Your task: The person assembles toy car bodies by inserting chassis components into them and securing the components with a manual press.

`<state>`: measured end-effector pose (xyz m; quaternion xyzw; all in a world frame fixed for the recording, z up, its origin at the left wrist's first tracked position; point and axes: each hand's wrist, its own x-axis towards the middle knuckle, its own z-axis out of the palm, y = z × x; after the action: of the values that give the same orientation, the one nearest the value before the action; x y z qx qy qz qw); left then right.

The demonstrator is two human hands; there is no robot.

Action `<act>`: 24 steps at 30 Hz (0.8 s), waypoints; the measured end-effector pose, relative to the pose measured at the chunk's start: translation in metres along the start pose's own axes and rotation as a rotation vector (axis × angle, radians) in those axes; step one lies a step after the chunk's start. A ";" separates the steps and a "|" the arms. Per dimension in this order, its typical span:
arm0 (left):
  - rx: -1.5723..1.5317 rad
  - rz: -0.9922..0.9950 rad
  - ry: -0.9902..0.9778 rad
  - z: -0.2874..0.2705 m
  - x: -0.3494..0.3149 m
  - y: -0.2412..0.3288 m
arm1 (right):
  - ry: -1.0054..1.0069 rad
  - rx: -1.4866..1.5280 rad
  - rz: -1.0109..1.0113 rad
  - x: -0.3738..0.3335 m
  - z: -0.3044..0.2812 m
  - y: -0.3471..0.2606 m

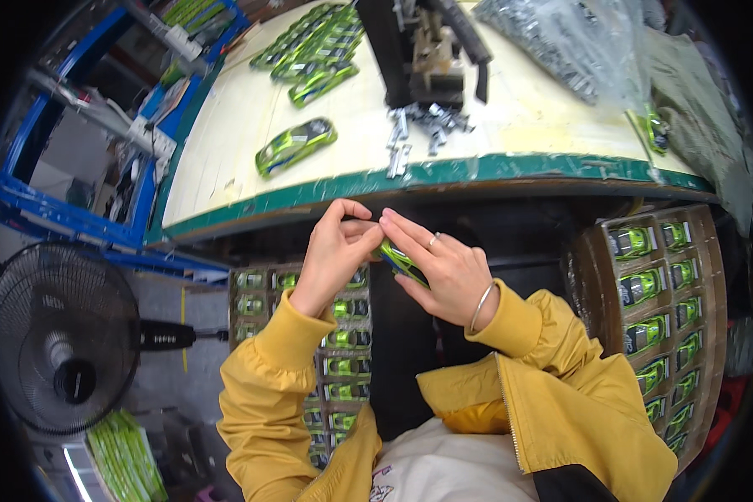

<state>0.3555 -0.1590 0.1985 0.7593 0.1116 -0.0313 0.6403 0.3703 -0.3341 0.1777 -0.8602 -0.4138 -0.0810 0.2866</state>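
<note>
In front of the table edge, my right hand (448, 272) is wrapped round a lime-green toy car (400, 259), with its fingers stretched over the body. My left hand (336, 255) meets it at the car's far end, thumb and index finger pinched together. Whatever sits in that pinch is hidden or too small to name. Beyond my hands, a single green and black toy car (296, 146) lies on the cream tabletop (217, 180). Small grey parts (431, 125) are scattered near the table's front edge, below a dark metal fixture (431, 63).
More green cars (314, 42) stand in rows at the back left. A clear bag of grey parts (552, 42) lies at the back right. Divided boxes of cars flank me: a left box (236, 305) and a right box (715, 276). A black fan (63, 335) stands far left.
</note>
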 end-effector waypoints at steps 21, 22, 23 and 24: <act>0.532 0.550 0.169 0.004 0.133 0.008 | 0.270 2.649 0.281 0.019 -0.052 0.037; 0.464 0.515 0.173 0.003 0.132 0.008 | 0.261 2.661 0.280 0.020 -0.054 0.036; 0.398 0.478 0.180 0.000 0.131 0.007 | 0.248 2.677 0.281 0.021 -0.055 0.035; 0.399 0.475 0.180 -0.002 0.132 0.004 | 0.247 2.679 0.283 0.023 -0.055 0.034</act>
<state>0.4847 -0.1404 0.1771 0.8744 -0.0210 0.1653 0.4557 0.4161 -0.3665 0.2170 0.0560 -0.0543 0.3351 0.9389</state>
